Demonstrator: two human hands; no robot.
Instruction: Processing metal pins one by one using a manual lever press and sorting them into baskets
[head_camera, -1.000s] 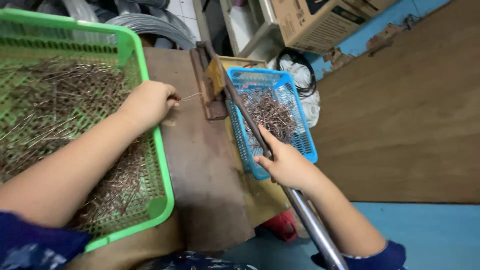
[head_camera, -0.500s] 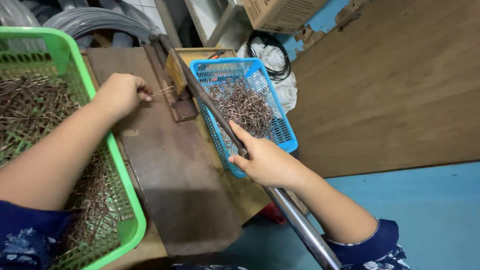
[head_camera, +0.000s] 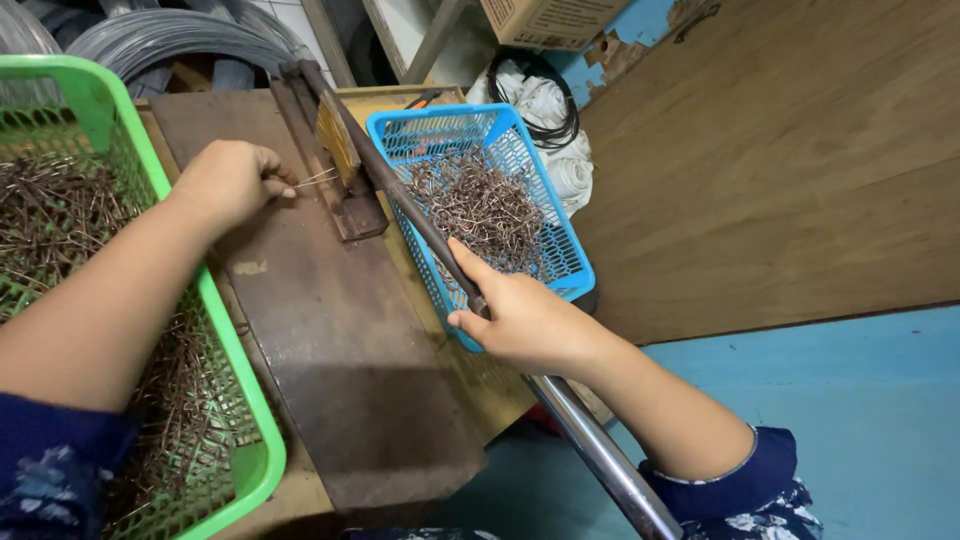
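Wooden boards filled the right of the frame, with blue floor below them. At centre, a brown metal plate (head_camera: 340, 350) was seen carrying a lever (head_camera: 420, 215) that ran from upper left to bottom right. The right hand (head_camera: 525, 320) was wrapped around the lever, fingers curled shut. At upper left, thin wires (head_camera: 315, 180) were pinched by the left hand (head_camera: 230, 180) beside the lever's base. A green basket (head_camera: 245, 400) stood at left, a blue basket (head_camera: 565, 265) of bent wire right of the lever.
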